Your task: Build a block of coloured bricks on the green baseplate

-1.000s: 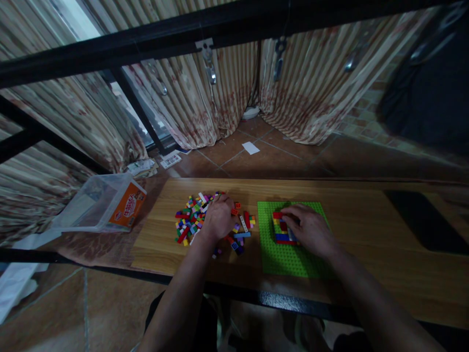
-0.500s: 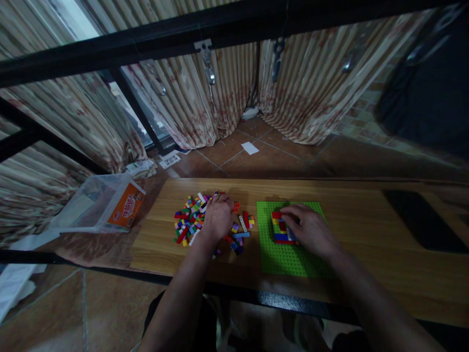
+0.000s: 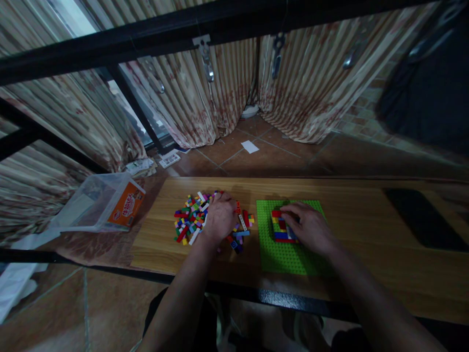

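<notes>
My left hand point(image 3: 221, 217) is over the right side of a loose pile of coloured toy bricks point(image 3: 186, 220), its fingers curled down among them. Whatever its fingertips pinch is hidden beneath the hand. On the green studded baseplate point(image 3: 278, 261) stands a small block of stacked toy bricks point(image 3: 281, 235) in red, yellow, blue and white. My right hand point(image 3: 308, 227) is closed at this block from the right, thumb and fingers at its upper edge by a red brick; its right part is covered by the hand.
The wooden table point(image 3: 362, 215) has a black flat panel point(image 3: 421, 217) at its right. A clear plastic box point(image 3: 97, 200) with an orange label lies on its side to the left. A dark metal bar point(image 3: 234, 24) crosses above, with metal clips hanging. Striped curtains point(image 3: 227, 93) hang behind.
My left hand has shifted slightly to the right over the pile. My right hand stays at the stacked bricks, nearly unmoved.
</notes>
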The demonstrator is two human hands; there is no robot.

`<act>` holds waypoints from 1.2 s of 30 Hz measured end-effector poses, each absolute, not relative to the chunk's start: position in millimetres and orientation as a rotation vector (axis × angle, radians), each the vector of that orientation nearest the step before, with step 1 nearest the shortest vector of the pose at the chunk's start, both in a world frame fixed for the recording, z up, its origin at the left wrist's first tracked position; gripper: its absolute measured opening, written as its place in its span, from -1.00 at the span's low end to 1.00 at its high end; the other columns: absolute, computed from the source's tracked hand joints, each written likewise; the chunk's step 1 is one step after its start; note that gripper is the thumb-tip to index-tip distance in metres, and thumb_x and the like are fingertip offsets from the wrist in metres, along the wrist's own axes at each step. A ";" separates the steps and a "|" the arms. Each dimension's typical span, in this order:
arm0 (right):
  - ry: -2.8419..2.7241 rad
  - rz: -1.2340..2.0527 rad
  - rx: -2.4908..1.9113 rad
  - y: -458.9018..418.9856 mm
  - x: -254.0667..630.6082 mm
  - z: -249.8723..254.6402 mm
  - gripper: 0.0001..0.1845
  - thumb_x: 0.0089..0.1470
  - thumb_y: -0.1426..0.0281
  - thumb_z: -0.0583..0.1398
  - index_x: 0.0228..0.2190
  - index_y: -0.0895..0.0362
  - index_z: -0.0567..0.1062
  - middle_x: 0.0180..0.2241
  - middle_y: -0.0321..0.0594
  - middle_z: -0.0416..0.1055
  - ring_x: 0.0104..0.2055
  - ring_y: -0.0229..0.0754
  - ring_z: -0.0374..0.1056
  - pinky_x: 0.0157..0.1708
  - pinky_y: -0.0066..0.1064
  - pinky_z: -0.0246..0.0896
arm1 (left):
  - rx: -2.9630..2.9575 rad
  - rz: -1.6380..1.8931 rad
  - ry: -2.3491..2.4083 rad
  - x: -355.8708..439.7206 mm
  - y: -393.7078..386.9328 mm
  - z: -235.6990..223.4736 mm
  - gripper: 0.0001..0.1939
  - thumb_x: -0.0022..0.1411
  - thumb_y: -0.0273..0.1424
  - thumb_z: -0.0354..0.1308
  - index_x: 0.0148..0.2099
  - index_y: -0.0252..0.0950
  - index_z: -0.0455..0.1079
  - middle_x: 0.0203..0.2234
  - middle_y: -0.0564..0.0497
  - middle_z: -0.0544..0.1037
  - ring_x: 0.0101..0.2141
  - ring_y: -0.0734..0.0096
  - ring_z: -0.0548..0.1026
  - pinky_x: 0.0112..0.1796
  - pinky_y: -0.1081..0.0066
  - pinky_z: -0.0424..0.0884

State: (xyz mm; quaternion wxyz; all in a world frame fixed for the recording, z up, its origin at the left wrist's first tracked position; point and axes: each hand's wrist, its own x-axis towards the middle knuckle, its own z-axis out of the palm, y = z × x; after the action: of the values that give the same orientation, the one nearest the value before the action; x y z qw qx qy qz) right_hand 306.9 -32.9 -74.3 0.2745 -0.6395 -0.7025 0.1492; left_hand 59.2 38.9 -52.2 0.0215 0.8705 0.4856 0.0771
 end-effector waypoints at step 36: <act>-1.746 0.583 -1.415 -44.1 287.1 -47.1 -0.72 0.17 0.21 0.15 -0.12 0.03 0.49 -0.20 -0.19 0.51 -0.13 -0.12 0.42 -0.10 -0.25 0.32 | 0.728 0.701 0.768 112.3 -1.6 -53.8 -0.62 -0.13 -0.29 0.44 -0.25 -0.34 0.49 -0.44 0.04 0.52 -0.48 0.61 0.36 -0.38 0.53 0.24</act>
State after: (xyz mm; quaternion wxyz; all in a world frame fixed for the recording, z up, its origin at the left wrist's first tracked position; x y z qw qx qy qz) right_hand 287.1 -44.1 -47.1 0.3988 -0.5588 -0.6896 0.2304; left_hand 112.3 -1.6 -53.8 0.8053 0.3401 0.3586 0.3274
